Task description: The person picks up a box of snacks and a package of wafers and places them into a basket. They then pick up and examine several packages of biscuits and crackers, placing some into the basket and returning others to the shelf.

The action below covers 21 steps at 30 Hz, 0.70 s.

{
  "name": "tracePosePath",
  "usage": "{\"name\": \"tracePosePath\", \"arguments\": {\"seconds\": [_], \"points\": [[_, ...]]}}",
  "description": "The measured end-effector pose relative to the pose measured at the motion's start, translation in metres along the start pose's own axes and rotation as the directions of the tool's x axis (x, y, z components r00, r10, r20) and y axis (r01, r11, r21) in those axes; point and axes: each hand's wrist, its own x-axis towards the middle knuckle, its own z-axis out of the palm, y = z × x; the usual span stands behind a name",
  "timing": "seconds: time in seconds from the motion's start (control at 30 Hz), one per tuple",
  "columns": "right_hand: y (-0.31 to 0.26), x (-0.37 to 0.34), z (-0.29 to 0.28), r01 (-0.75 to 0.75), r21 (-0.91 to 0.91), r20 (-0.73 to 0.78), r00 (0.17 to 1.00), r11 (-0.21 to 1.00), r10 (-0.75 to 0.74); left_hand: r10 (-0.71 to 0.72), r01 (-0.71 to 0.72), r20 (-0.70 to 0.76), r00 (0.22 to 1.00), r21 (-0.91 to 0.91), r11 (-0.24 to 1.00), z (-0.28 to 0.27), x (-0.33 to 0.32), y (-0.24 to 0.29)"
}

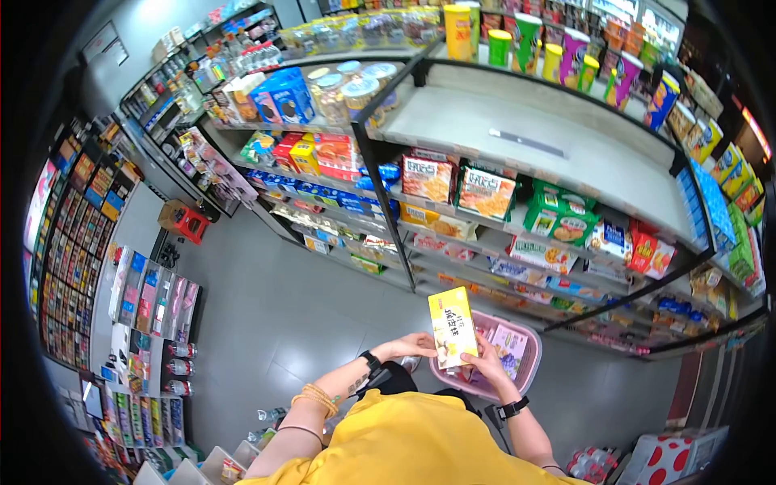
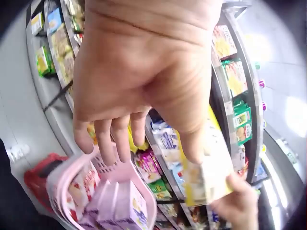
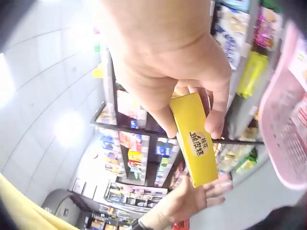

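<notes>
1. We see the yellow-and-white carton (image 1: 453, 323) just below and right of centre in the head view, raised above the near-left rim of a pink plastic basket (image 1: 534, 347); dark characters are printed on its front and its yellow side.
2. Our right hand (image 1: 490, 362) pinches the carton near its lower right corner, thumb on the front face, the other fingers behind.
3. Our left hand (image 1: 406, 346) is at the carton's lower left, fingers extended and slightly spread; in the left wrist view the thumb overlaps the carton, but we cannot tell whether it touches.
4. In the lower left of the left wrist view, we find purple boxes (image 2: 117, 206) standing in the basket beside red-and-white packets (image 2: 86, 182).
5. We have a dark band on each wrist and a yellow shirt (image 1: 420, 436) at the bottom of the head view.
6. Chip canisters (image 1: 527, 42) line the shelf top at upper right; a red stool (image 1: 191, 225) sits left of centre.
</notes>
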Motion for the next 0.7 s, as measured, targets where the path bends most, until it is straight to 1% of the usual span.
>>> {"name": "tracePosePath", "arguments": {"seconds": [0.03, 0.1, 0.13, 0.17, 0.2, 0.23, 0.27, 0.3, 0.33, 0.37, 0.4, 0.43, 0.47, 0.5, 0.57, 0.63, 0.67, 0.7], "points": [[-0.001, 0.012, -0.004, 0.142, -0.099, 0.037, 0.990, 0.985, -0.139, -0.002, 0.010, -0.067, 0.998, 0.122, 0.992, -0.015, -0.009, -0.008], [-0.082, 0.021, -0.004, 0.168, -0.165, 0.067, 0.985, 0.972, -0.159, 0.032, 0.034, -0.301, 0.953, 0.209, 0.977, -0.051, -0.020, -0.049], [-0.127, 0.025, -0.004, 0.272, -0.265, 0.064, 0.962, 0.925, -0.265, 0.013, 0.127, -0.458, 0.889, 0.274, 0.953, -0.066, -0.031, -0.066], [-0.168, 0.031, -0.008, 0.328, -0.307, 0.106, 0.945, 0.893, -0.310, 0.005, 0.232, -0.607, 0.795, 0.311, 0.922, -0.080, -0.047, -0.086], [-0.213, 0.030, -0.005, 0.413, -0.400, 0.089, 0.906, 0.818, -0.414, -0.003, 0.302, -0.683, 0.730, 0.318, 0.899, -0.095, -0.063, -0.112], [-0.259, 0.031, -0.003, 0.486, -0.545, 0.108, 0.849, 0.683, -0.517, -0.011, 0.373, -0.753, 0.658, 0.314, 0.873, -0.108, -0.080, -0.143], [-0.304, 0.031, 0.003, 0.550, -0.602, 0.126, 0.781, 0.578, -0.612, -0.039, 0.425, -0.802, 0.596, 0.274, 0.863, -0.117, -0.099, -0.178], [-0.329, 0.044, -0.004, 0.605, -0.544, 0.121, 0.742, 0.582, -0.659, -0.067, 0.472, -0.844, 0.532, 0.230, 0.851, -0.121, -0.118, -0.208], [-0.360, 0.047, -0.001, 0.580, -0.436, 0.083, 0.787, 0.688, -0.611, -0.139, 0.500, -0.867, 0.478, 0.139, 0.855, -0.116, -0.142, -0.227], [-0.392, 0.051, 0.005, 0.605, -0.460, 0.092, 0.761, 0.650, -0.643, -0.156, 0.547, -0.884, 0.442, 0.128, 0.827, -0.114, -0.160, -0.263], [-0.417, 0.061, 0.006, 0.640, -0.519, 0.100, 0.704, 0.567, -0.703, -0.253, 0.589, -0.878, 0.406, 0.039, 0.807, -0.115, -0.174, -0.309], [-0.438, 0.073, 0.002, 0.623, -0.586, 0.106, 0.693, 0.518, -0.713, -0.307, 0.630, -0.866, 0.395, 0.012, 0.776, -0.110, -0.187, -0.348], [-0.454, 0.089, -0.002, 0.647, -0.646, 0.130, 0.617, 0.406, -0.776, -0.417, 0.616, -0.825, 0.382, -0.109, 0.780, -0.093, -0.204, -0.363], [-0.472, 0.097, 0.004, 0.653, -0.651, 0.115, 0.588, 0.387, -0.800, -0.521, 0.603, -0.768, 0.373, -0.226, 0.765, -0.075, -0.222, -0.375], [-0.493, 0.120, 0.000, 0.621, -0.721, 0.160, 0.580, 0.307, -0.799, -0.514, 0.542, -0.806, 0.293, -0.303, 0.784, -0.043, -0.231, -0.426], [-0.500, 0.138, 0.003, 0.586, -0.788, 0.230, 0.563, 0.188, -0.794, -0.620, 0.459, -0.732, 0.281, -0.465, 0.757, -0.011, -0.236, -0.443], [-0.503, 0.148, 0.003, 0.561, -0.818, 0.261, 0.559, 0.127, -0.787, -0.611, 0.461, -0.736, 0.291, -0.452, 0.764, 0.005, -0.234, -0.445], [-0.503, 0.159, 0.002, 0.570, -0.815, 0.295, 0.565, 0.105, -0.771, -0.602, 0.464, -0.740, 0.301, -0.438, 0.770, 0.027, -0.235, -0.439]]}}
